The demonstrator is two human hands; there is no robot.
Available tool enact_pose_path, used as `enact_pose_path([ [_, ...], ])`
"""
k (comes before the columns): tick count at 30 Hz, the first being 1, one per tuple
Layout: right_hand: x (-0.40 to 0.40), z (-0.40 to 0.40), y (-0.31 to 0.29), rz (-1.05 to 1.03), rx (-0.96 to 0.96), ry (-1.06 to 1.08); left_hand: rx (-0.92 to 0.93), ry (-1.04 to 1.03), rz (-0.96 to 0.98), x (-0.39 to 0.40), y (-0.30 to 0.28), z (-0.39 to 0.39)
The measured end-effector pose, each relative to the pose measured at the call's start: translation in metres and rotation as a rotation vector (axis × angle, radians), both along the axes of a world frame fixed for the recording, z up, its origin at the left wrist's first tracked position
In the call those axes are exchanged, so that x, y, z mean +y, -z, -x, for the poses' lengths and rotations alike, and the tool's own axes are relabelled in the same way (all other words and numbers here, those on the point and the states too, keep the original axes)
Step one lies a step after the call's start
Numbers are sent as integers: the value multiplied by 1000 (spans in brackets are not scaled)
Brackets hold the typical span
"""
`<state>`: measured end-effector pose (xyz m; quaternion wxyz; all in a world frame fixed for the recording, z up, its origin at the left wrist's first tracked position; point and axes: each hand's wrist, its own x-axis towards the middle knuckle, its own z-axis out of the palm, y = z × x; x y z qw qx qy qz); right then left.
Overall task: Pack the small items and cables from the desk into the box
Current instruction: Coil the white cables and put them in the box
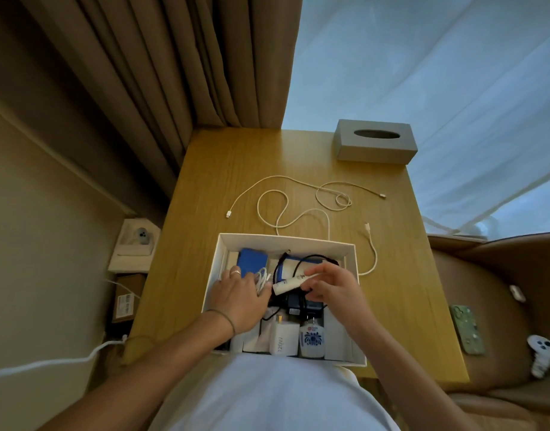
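Observation:
A white open box (286, 241) sits on the wooden desk (211, 194) close to me. Inside lie a blue pouch (252, 259), black cables (311, 259), a white 120W charger (283, 339) and a patterned white adapter (312, 339). My left hand (239, 297) rests in the box's left half, fingers over a coiled white cable (261, 279). My right hand (332, 287) pinches the end of a small white tube (287, 284) above the box's middle. Two white cables (298, 206) lie loose on the desk behind the box; one (373, 247) trails along the box's right side.
A grey tissue box (376, 141) stands at the desk's far right corner. Curtains hang behind the desk. To the right, a brown seat holds a phone in a green case (466, 329) and a white controller (542, 353). A socket (140, 234) and cardboard boxes are at the left.

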<state>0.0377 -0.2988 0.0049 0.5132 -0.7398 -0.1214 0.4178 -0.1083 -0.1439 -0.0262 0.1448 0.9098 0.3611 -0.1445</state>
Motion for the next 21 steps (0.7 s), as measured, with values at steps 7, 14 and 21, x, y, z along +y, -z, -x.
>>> enact_pose_path([
  [7, -8, 6, 9, 41, 24, -11, 141, -10, 41, -1, 17, 4],
  [14, -5, 10, 11, 60, -6, -67, 134, 57, -11, -6, 12, 5],
  [21, 1, 1, 6, 65, -73, -125, 283, 153, -64, -8, -10, 8],
])
